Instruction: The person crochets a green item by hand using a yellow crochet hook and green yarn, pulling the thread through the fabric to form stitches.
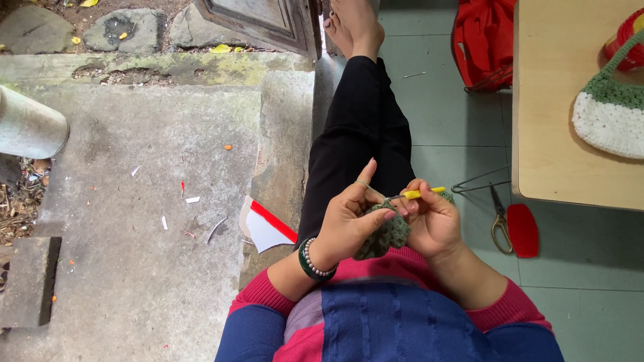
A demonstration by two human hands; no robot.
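Green yarn makes up the small crochet piece (384,236), pinched over the lap between both hands. The left hand (349,218) is clenched on its near edge, thumb across the top, forefinger raised with a strand over it. The right hand (433,218) grips the yellow-handled crochet hook (416,194), whose long axis runs almost level — handle out to the right, tip pointing left into the piece beside the left thumb. The hook's tip is hidden behind fingers and yarn — the stitches are too small to make out.
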